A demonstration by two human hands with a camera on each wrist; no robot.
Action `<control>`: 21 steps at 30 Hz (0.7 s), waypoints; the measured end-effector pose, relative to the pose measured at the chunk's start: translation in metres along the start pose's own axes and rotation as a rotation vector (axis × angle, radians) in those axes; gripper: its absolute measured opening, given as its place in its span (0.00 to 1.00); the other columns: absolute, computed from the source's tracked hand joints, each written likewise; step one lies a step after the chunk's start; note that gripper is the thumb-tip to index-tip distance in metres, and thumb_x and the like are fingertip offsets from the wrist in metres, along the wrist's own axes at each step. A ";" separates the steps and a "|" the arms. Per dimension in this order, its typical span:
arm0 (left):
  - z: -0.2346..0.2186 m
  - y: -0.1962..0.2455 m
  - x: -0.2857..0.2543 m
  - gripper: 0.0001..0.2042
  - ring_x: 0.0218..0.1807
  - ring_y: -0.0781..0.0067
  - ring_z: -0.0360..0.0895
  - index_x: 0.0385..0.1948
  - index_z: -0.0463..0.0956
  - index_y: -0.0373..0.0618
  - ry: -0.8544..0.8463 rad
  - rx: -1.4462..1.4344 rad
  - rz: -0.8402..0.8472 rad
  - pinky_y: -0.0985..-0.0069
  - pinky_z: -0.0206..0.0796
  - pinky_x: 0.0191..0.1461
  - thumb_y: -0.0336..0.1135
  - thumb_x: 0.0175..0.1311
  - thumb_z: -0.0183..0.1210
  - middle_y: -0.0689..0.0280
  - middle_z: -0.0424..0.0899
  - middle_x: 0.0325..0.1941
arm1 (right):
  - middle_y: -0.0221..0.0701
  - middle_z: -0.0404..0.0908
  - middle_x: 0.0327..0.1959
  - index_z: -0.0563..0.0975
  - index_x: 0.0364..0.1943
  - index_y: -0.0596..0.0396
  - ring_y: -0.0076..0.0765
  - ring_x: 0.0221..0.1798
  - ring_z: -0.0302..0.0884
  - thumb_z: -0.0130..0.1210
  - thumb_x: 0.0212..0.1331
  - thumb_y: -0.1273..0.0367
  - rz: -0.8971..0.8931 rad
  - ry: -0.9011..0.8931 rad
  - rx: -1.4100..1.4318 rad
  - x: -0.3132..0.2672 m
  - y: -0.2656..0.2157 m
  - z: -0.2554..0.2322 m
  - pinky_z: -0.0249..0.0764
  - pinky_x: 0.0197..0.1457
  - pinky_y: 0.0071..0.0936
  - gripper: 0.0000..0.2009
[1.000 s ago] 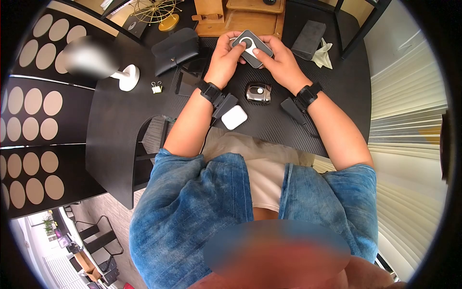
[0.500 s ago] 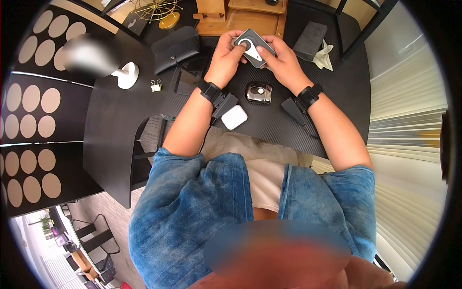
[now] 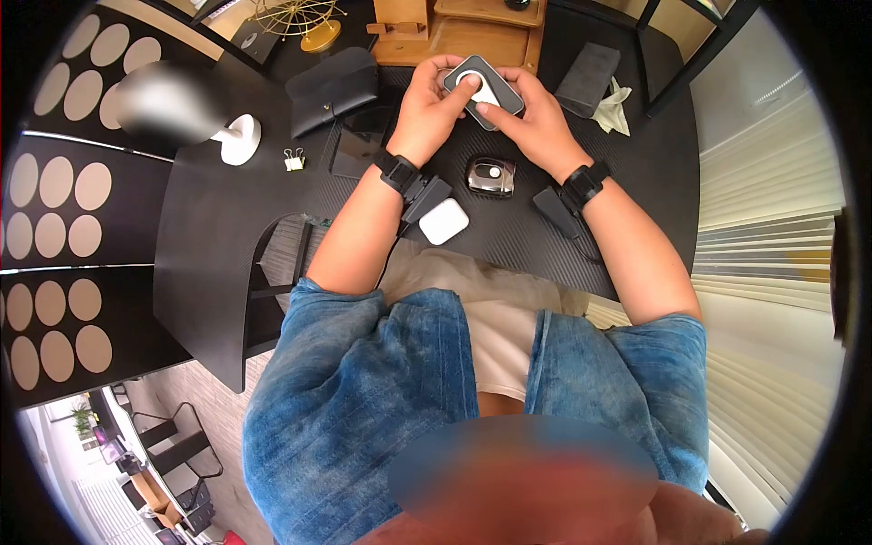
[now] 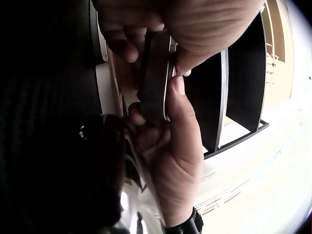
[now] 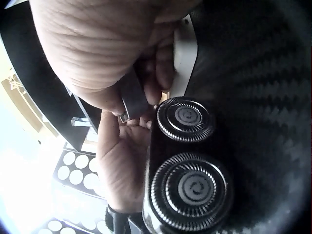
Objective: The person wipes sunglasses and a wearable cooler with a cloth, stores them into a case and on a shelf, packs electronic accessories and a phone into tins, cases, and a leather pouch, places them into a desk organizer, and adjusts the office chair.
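Observation:
Both hands hold a flat, dark grey device with rounded corners and a white keyhole-shaped panel (image 3: 504,91) over the far part of the desk. My left hand (image 3: 424,109) grips its left side, thumb lying across the panel's round end. From the other side my right hand (image 3: 543,125) grips it, with the thumb tip at the panel's narrow end. The left wrist view shows the device (image 4: 156,73) edge-on, fingers behind it and thumbs in front. Below the hands sits a shiny electric shaver (image 3: 490,177), its two round heads (image 5: 187,115) seen in the right wrist view.
A white earbud case (image 3: 443,221) lies by the left wrist. Leftward are a black pouch (image 3: 331,91), a binder clip (image 3: 294,160) and a white lamp base (image 3: 241,140). A dark grey box (image 3: 589,77) and a pale cloth (image 3: 614,107) lie right, a wooden tray (image 3: 486,41) behind.
The left thumb has slid rightward over the panel's round end. The right thumb has shifted down to its narrow end. The device stays in both hands at nearly the same spot.

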State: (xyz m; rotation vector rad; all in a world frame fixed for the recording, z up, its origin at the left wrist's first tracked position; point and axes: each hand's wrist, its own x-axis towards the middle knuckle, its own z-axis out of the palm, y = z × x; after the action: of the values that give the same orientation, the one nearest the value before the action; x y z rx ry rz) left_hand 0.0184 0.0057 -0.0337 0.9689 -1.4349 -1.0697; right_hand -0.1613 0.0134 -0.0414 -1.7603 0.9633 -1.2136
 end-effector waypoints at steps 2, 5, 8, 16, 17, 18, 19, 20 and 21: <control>0.000 0.000 0.000 0.19 0.35 0.84 0.74 0.55 0.67 0.37 0.003 -0.012 -0.005 0.84 0.68 0.36 0.34 0.67 0.60 0.66 0.80 0.42 | 0.41 0.82 0.50 0.71 0.55 0.61 0.35 0.52 0.80 0.65 0.58 0.62 0.033 -0.002 0.048 0.000 0.001 0.000 0.75 0.53 0.29 0.25; -0.001 0.000 0.000 0.19 0.35 0.84 0.74 0.55 0.67 0.37 -0.022 -0.100 0.008 0.84 0.68 0.36 0.35 0.68 0.60 0.66 0.80 0.42 | 0.34 0.79 0.49 0.70 0.57 0.59 0.22 0.47 0.77 0.62 0.62 0.63 0.070 -0.027 0.109 0.000 0.001 0.000 0.76 0.46 0.21 0.23; -0.001 0.001 -0.001 0.19 0.36 0.84 0.74 0.55 0.67 0.37 -0.030 -0.105 0.009 0.85 0.68 0.36 0.35 0.68 0.61 0.66 0.80 0.43 | 0.32 0.79 0.48 0.70 0.57 0.59 0.22 0.46 0.77 0.62 0.62 0.63 0.004 -0.003 0.096 0.001 0.007 0.001 0.77 0.45 0.21 0.22; 0.001 0.007 -0.003 0.18 0.34 0.88 0.73 0.54 0.68 0.39 -0.025 -0.118 0.007 0.86 0.66 0.35 0.33 0.67 0.61 0.69 0.82 0.40 | 0.37 0.82 0.45 0.72 0.54 0.61 0.27 0.43 0.81 0.61 0.63 0.62 0.051 0.020 0.141 0.002 0.004 0.000 0.79 0.41 0.24 0.21; 0.001 0.006 -0.003 0.18 0.34 0.88 0.73 0.54 0.68 0.39 -0.025 -0.118 0.007 0.86 0.66 0.35 0.33 0.67 0.61 0.69 0.82 0.40 | 0.37 0.82 0.45 0.72 0.54 0.61 0.27 0.43 0.81 0.61 0.63 0.62 0.051 0.020 0.141 0.002 0.003 0.001 0.79 0.41 0.24 0.21; 0.000 0.006 -0.003 0.18 0.33 0.89 0.72 0.54 0.68 0.39 -0.027 -0.112 0.005 0.86 0.65 0.34 0.32 0.66 0.61 0.70 0.82 0.40 | 0.37 0.82 0.45 0.72 0.54 0.61 0.27 0.43 0.81 0.60 0.64 0.62 0.044 0.016 0.143 0.001 0.002 0.001 0.79 0.42 0.24 0.21; -0.001 0.005 -0.003 0.17 0.33 0.89 0.72 0.53 0.68 0.40 -0.029 -0.105 0.003 0.87 0.64 0.34 0.32 0.66 0.62 0.70 0.82 0.40 | 0.36 0.82 0.45 0.72 0.54 0.61 0.27 0.43 0.81 0.60 0.64 0.62 0.036 0.013 0.146 0.001 0.002 0.001 0.79 0.42 0.24 0.21; -0.001 0.005 -0.003 0.17 0.33 0.89 0.72 0.53 0.68 0.40 -0.028 -0.106 0.003 0.87 0.64 0.34 0.32 0.66 0.62 0.70 0.82 0.40 | 0.36 0.82 0.45 0.72 0.54 0.61 0.27 0.43 0.81 0.60 0.64 0.62 0.036 0.012 0.146 0.001 0.002 0.001 0.79 0.42 0.24 0.21; -0.002 0.004 -0.002 0.17 0.33 0.89 0.71 0.53 0.68 0.41 -0.032 -0.109 -0.002 0.87 0.63 0.34 0.31 0.66 0.62 0.71 0.82 0.40 | 0.36 0.82 0.45 0.72 0.54 0.61 0.27 0.44 0.81 0.60 0.64 0.62 0.018 0.013 0.124 0.000 0.002 0.001 0.79 0.43 0.24 0.20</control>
State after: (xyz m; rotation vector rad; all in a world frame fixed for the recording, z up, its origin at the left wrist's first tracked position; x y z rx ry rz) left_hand 0.0206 0.0088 -0.0301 0.8791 -1.3871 -1.1572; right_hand -0.1604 0.0123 -0.0436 -1.6455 0.8902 -1.2475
